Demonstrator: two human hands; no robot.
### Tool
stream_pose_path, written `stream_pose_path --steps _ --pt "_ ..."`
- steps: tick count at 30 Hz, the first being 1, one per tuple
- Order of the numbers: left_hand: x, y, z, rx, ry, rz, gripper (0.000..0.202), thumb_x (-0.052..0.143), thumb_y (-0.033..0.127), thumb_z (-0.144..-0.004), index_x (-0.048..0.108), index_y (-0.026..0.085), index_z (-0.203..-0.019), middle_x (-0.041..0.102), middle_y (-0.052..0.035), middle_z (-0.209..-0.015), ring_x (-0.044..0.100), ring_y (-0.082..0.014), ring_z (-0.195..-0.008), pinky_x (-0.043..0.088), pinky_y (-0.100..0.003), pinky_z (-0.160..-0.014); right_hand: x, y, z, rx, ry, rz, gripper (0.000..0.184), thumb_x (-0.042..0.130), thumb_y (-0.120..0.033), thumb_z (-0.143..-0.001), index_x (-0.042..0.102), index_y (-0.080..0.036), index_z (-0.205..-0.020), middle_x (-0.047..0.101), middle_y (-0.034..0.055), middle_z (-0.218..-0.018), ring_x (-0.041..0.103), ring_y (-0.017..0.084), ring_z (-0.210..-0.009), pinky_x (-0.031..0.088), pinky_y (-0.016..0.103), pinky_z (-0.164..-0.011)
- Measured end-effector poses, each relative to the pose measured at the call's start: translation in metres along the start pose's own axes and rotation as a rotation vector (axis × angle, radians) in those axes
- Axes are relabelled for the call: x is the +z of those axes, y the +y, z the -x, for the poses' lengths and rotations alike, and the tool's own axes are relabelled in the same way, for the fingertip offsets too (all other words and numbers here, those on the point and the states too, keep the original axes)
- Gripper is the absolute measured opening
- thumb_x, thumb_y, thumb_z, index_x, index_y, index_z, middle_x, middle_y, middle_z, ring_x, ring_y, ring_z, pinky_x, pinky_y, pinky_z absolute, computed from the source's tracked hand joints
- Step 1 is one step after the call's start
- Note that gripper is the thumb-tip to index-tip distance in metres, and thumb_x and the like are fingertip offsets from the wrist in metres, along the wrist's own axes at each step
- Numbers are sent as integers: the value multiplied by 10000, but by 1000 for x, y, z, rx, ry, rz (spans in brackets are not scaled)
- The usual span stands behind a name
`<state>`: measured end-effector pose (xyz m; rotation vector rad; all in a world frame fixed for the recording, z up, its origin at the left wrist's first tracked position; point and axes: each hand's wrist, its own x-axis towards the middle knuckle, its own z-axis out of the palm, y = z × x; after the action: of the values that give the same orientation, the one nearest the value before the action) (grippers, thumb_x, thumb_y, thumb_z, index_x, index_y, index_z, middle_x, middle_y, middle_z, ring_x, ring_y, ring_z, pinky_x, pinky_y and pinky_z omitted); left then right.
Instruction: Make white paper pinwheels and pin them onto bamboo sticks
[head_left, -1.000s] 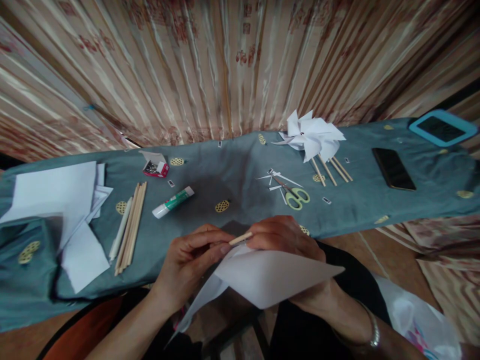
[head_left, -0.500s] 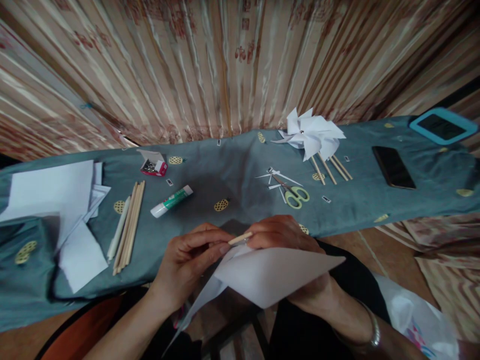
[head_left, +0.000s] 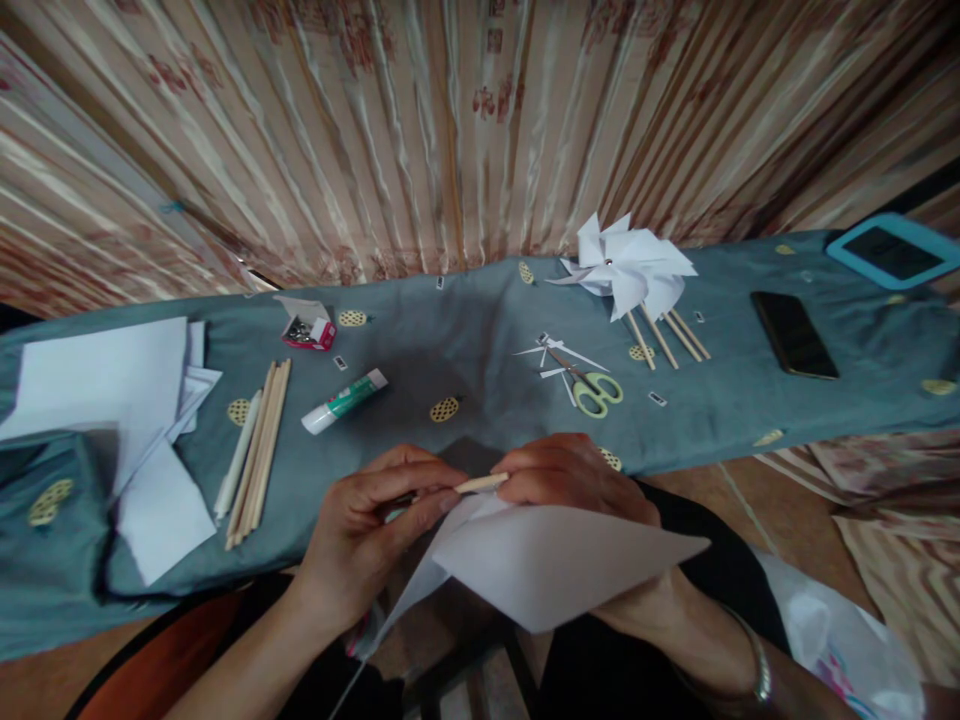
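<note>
Both my hands are closed at the near edge of the table, over my lap. My right hand (head_left: 570, 475) grips a thin wooden stick (head_left: 480, 484) whose tip points left. Fingers of my left hand (head_left: 371, 515) pinch at that tip. A folded white paper piece (head_left: 555, 565) hangs from the stick below my hands, its flaps spread right and down-left. What exactly the left fingertips pinch is hidden.
On the blue-grey cloth (head_left: 465, 340): finished white pinwheels on sticks (head_left: 630, 270), green scissors (head_left: 592, 388) with paper scraps, a glue stick (head_left: 345, 400), spare sticks (head_left: 259, 450), a pin box (head_left: 307, 328), white paper sheets (head_left: 105, 390), a black phone (head_left: 793, 335), a blue-framed tablet (head_left: 892, 250). Curtains hang behind.
The stick has levelled out slightly and the paper flap has shifted a little to the right. My hands stay together in the same spot.
</note>
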<state>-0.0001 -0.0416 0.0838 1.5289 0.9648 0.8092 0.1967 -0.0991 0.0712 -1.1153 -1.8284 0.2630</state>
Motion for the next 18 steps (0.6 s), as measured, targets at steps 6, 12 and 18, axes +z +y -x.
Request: stream_pose_path --steps 6,12,18 --pt "-3 1 1 156 65 -146 171 714 135 -765 789 280 -816 720 -7 -766 659 -137 -707 520 -207 -643 1 1 1 23 -16 -29 104 524 -255 -923 615 -212 -948 718 30 -930 668 180 -883 519 370 -813" --pt "-3 -2 1 259 54 -210 189 703 132 -786 784 277 -877 745 -18 -840 658 -176 -905 521 -248 -790 2 2 2 28 -10 -41 109 542 -285 -921 615 -216 -962 720 40 -942 672 194 -899 517 382 -815" --pt "-4 -6 5 122 51 -136 154 666 208 -837 777 288 -907 730 -19 -869 663 -160 -810 521 -243 -718 3 1 2 32 -10 -41 88 538 -258 -922 610 -221 -959 719 26 -928 670 188 -889 527 372 -808"
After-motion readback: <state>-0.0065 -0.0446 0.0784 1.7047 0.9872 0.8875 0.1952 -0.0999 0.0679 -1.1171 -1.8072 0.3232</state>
